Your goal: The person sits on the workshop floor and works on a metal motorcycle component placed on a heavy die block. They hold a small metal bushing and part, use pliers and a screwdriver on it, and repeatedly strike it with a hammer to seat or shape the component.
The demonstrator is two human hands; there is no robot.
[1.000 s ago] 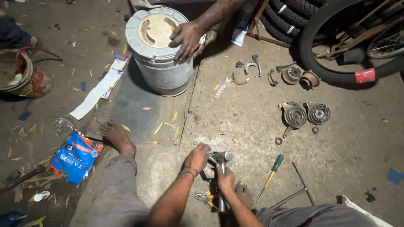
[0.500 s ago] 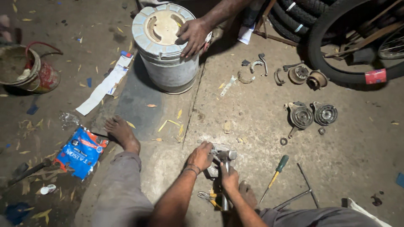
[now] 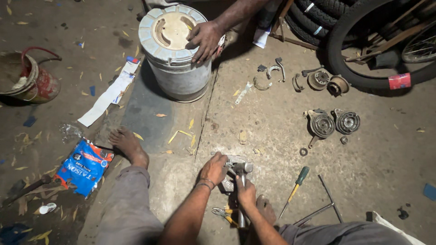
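Observation:
I sit on a concrete floor with my bare left foot (image 3: 129, 146) stretched forward. My left hand (image 3: 213, 169) presses down on a small grey metal part (image 3: 234, 163) on the ground between my legs. My right hand (image 3: 245, 193) grips the handle of a hammer (image 3: 242, 170) whose head rests at that part. Yellow-handled pliers (image 3: 224, 213) lie just under my right wrist. Another person's hand (image 3: 205, 40) rests on top of a white metal drum (image 3: 175, 50) at the far side.
A green-handled screwdriver (image 3: 295, 183) and thin metal rods (image 3: 324, 202) lie to my right. Two round hub parts (image 3: 334, 122) and several small metal pieces (image 3: 318, 80) sit farther right. Tyres (image 3: 363, 41) are stacked top right, a red bucket (image 3: 32, 81) left, a blue packet (image 3: 84, 167) near my foot.
The view has shifted slightly, so everything sits a little lower in the picture. My hands stay on the metal part and the hammer; the other person's hand remains on the drum.

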